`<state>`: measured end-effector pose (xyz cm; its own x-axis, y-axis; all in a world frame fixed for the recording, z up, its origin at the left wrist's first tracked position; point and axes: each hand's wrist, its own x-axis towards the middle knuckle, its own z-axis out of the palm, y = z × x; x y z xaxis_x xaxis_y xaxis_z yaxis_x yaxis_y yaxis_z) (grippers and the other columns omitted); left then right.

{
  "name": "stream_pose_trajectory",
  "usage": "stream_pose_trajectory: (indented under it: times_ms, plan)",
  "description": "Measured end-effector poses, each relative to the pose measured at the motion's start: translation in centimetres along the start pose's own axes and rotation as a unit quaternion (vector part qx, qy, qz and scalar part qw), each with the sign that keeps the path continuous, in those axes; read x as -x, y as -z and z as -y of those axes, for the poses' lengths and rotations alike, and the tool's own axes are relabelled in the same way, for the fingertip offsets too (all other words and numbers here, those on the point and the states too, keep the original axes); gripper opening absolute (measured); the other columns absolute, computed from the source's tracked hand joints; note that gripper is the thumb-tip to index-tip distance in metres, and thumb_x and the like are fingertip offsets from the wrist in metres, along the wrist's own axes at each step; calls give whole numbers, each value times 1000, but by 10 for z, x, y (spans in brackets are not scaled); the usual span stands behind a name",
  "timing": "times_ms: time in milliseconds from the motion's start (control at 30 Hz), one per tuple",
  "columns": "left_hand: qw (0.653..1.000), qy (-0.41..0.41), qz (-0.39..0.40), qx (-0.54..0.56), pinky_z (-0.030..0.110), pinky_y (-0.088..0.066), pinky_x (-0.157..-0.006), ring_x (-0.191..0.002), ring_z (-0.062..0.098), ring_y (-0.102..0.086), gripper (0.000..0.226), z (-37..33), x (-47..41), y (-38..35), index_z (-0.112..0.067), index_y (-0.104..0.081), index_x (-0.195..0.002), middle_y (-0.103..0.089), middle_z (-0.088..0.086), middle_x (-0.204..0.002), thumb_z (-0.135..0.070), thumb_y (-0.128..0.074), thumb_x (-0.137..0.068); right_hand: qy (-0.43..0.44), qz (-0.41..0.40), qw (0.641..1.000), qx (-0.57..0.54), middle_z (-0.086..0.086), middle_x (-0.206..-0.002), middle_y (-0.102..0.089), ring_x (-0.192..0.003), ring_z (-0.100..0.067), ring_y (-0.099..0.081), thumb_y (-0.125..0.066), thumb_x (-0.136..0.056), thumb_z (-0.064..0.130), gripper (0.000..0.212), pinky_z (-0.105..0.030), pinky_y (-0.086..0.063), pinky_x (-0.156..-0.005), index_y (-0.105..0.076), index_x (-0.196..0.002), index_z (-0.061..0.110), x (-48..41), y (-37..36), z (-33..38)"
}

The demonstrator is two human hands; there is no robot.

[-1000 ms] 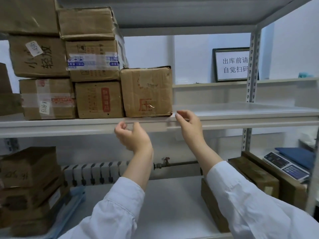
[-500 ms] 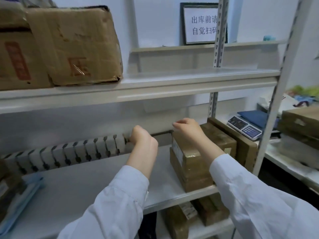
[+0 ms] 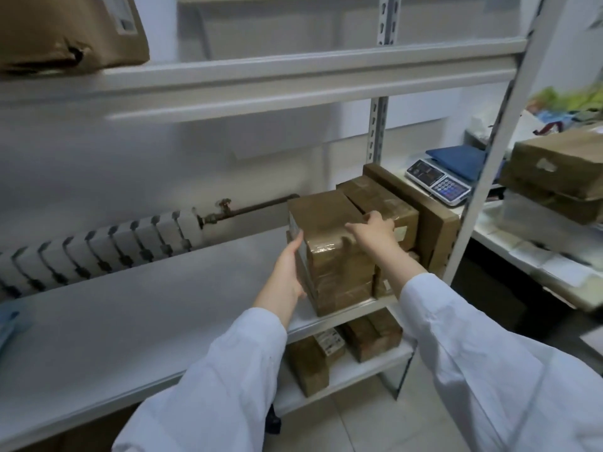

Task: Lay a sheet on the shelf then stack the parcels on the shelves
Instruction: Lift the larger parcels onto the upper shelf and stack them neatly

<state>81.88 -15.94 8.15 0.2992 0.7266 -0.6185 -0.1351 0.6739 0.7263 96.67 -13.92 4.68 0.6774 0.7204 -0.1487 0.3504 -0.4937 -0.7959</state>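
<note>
A brown taped parcel (image 3: 321, 213) tops a short stack of parcels (image 3: 342, 288) at the right end of the white middle shelf (image 3: 130, 308). My left hand (image 3: 288, 272) lies flat against the stack's left side, fingers straight and pointing up to the top parcel. My right hand (image 3: 372, 228) sits on the top parcel's right edge, thumb at the gap beside the neighbouring parcel (image 3: 381, 197) and fingers curled over the front corner. The upper shelf (image 3: 293, 70) carries a large cardboard box (image 3: 65, 31) at its left; its top surface is hidden from here.
A flat box (image 3: 434, 223) stands on edge against the shelf post (image 3: 483, 177). More parcels (image 3: 326, 350) lie on the bottom shelf. A radiator (image 3: 98, 246) runs behind the shelf. A scale (image 3: 439, 182) and stacked boxes (image 3: 558, 171) sit on the table to the right.
My hands left the upper shelf's front edge and dropped to the middle shelf. They now touch the top parcel of the stack, and my view has tilted down and right.
</note>
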Motion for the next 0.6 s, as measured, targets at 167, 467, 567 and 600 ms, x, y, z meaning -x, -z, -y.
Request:
stream_pose_trajectory:
  times_ms: [167,467,567,600]
  plan:
    - [998,30,52,-22,51,-33,-99,-126,40,-43,74,11,-48,13,-10,-50,-121,-58,18,-119,-68,-55,-77,13,9,1000,-24,-15,-143,-38,-125,-36,-45,-56,-87,43,62,-50,-41,-103,-39,-138,12,-10,-4,-13]
    - [992,-14,18,125,52,-36,-104,-109,34,-56,45,13,-89,43,-20,-61,-101,-65,13,-109,-57,-56,-76,-75,33,967,-243,-12,-114,-62,-107,-31,-57,-43,-94,37,42,-40,-44,-98,-63,-114,7,-27,-15,-17]
    - [983,-35,-7,179,49,-42,-100,-107,33,-57,53,12,-92,55,-21,-57,-112,-64,14,-113,-60,-53,-77,-105,55,986,-115,-18,-122,-58,-114,-35,-54,-42,-94,20,37,-37,-42,-93,-56,-124,3,-26,-27,-24]
    - [982,-40,-11,187,48,-42,-100,-107,33,-57,55,11,-93,57,-21,-55,-115,-63,14,-115,-61,-52,-77,-113,69,988,-83,-18,-125,-56,-116,-35,-53,-43,-93,20,40,-38,-42,-93,-52,-128,4,-27,-33,-28]
